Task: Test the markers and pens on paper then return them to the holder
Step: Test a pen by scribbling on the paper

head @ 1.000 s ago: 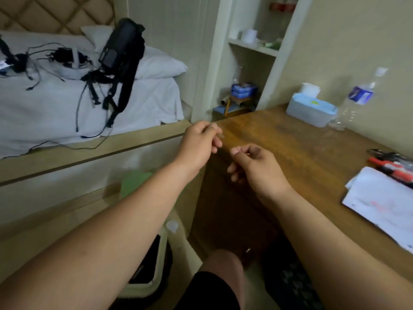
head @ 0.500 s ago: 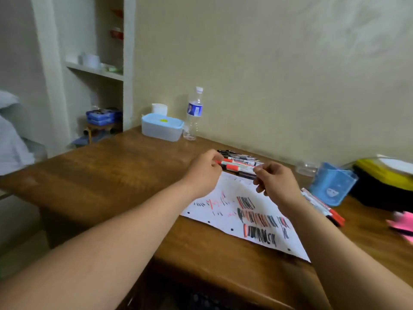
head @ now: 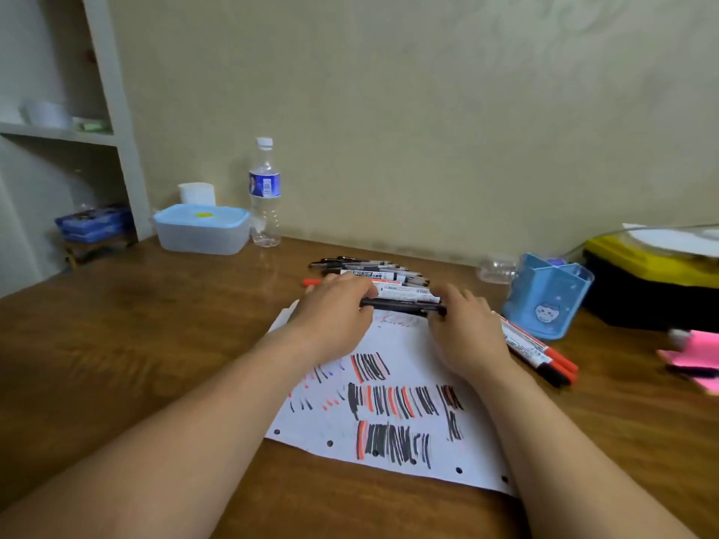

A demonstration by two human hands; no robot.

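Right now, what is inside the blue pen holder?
No pens or markers stick up out of the blue holder; its dividers show at the rim. Its walls hide the bottom, so anything short inside cannot be seen.

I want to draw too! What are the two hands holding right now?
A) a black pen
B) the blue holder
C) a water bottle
A: the left hand and the right hand each grip one end of the black pen, over the paper.
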